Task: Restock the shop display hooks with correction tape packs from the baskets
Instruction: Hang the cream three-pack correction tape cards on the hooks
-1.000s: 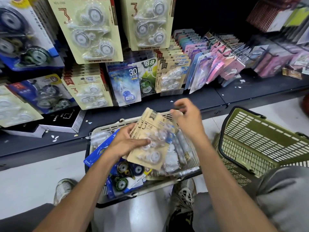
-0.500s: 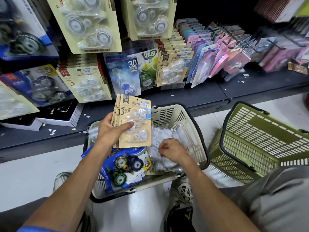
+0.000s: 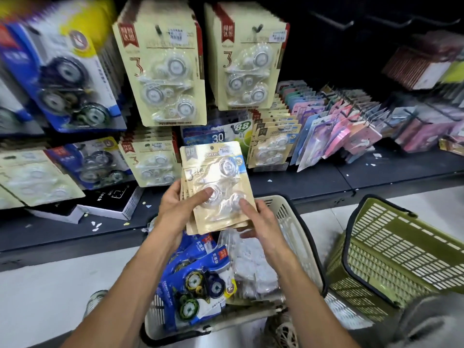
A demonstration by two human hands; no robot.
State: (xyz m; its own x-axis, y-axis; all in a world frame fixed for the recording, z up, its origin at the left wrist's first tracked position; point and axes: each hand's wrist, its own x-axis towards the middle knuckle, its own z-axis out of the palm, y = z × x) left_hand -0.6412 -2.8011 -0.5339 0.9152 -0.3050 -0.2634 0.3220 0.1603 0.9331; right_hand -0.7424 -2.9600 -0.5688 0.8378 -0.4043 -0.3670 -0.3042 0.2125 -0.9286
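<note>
**Stack of beige packs held upright, hang holes pointing at the hooks**

Both hands hold a small stack of beige correction tape packs (image 3: 216, 187) above the cream basket (image 3: 298, 237), which stands on the floor in front of the dark shelf (image 3: 313, 182). The left hand (image 3: 175, 209) grips the stack's lower left edge, thumb curled over the front blister and fingers behind. The right hand (image 3: 258, 217) clamps the lower right corner, thumb pressed on the front and fingers curled under the back. The cards are fanned slightly, so their bottom edges do not line up.

The stack's long axis runs nearly upright, tilted a little to the left at the top. The punched hang hole (image 3: 213, 147) is at the top edge, farthest from both hands and nearest the display. Straight beyond it, just right of the stack's top edge, hangs a row of matching small beige packs (image 3: 273, 146); this looks like the likeliest hook for them. The two large beige packs (image 3: 168, 71) hang higher up and are a different size.

That row lies up and to the right of the stack, so the right hand is the nearer one to carry it there, with the hole leading. The cards probably need squaring first, so the holes align before they meet a hook.

Blue packs (image 3: 198, 285) and clear-wrapped goods lie in the cream basket below; the green basket (image 3: 401, 249) leans at the right
</note>
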